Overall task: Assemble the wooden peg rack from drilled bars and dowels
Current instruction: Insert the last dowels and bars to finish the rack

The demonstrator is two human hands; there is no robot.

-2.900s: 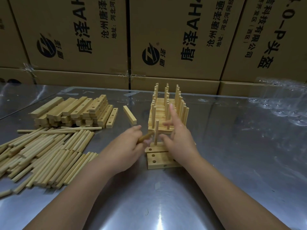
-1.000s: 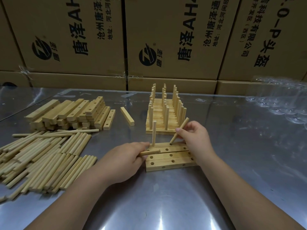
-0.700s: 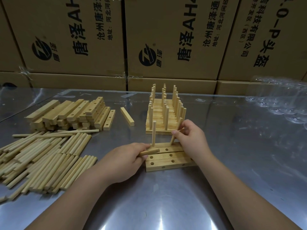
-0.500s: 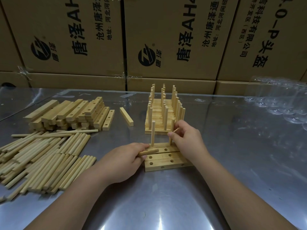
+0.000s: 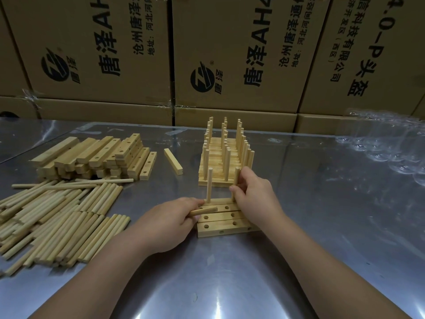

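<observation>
Head view: drilled bars (image 5: pixel 220 218) lie near centre. My right hand (image 5: pixel 257 199) pinches a dowel (image 5: pixel 236 180) upright at the far bar's right hole, and my left hand (image 5: pixel 170 224) grips a spare dowel (image 5: pixel 203 211). I would keep it plumb and press straight down. Finished racks (image 5: pixel 224 162) stand just behind; the table (image 5: pixel 333 215) gives room on the right.

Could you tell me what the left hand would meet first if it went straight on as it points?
Likely the right hand, gripping an upright dowel across the drilled bars; the left hand and its held dowel point there; depth unclear.
</observation>
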